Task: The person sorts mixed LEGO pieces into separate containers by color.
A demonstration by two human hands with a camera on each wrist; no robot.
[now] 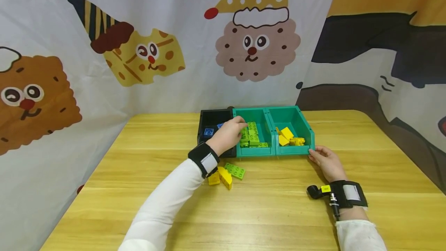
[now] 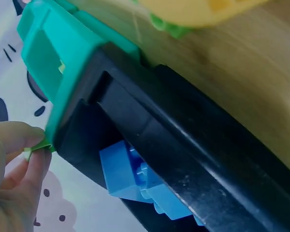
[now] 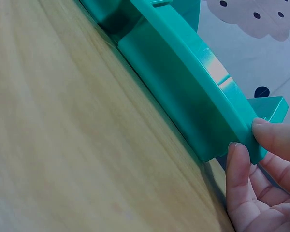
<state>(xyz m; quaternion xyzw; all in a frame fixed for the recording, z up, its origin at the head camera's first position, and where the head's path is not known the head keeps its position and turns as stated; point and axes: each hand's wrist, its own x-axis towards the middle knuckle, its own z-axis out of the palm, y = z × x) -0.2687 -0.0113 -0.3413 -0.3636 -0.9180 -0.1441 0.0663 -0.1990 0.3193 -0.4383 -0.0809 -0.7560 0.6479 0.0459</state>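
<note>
My left hand (image 1: 227, 135) is over the middle teal bin (image 1: 256, 151), which holds several green building blocks (image 1: 253, 133). In the left wrist view its thumb and fingers pinch a green building block (image 2: 40, 145), mostly hidden by them. My right hand (image 1: 328, 163) grips the front right corner of the right teal bin (image 1: 296, 150) between thumb and fingers, plain in the right wrist view. Yellow blocks (image 1: 286, 134) lie inside that bin. At the left, the black bin (image 2: 183, 125) contains blue blocks (image 2: 123, 171); my left forearm partly covers it in the head view.
On the table in front of the bins lie a green block (image 1: 235, 171), a curved yellow block (image 1: 225, 177) and a smaller yellow block (image 1: 214, 178), close to my left wrist. The three bins stand side by side before a printed curtain (image 1: 195, 92).
</note>
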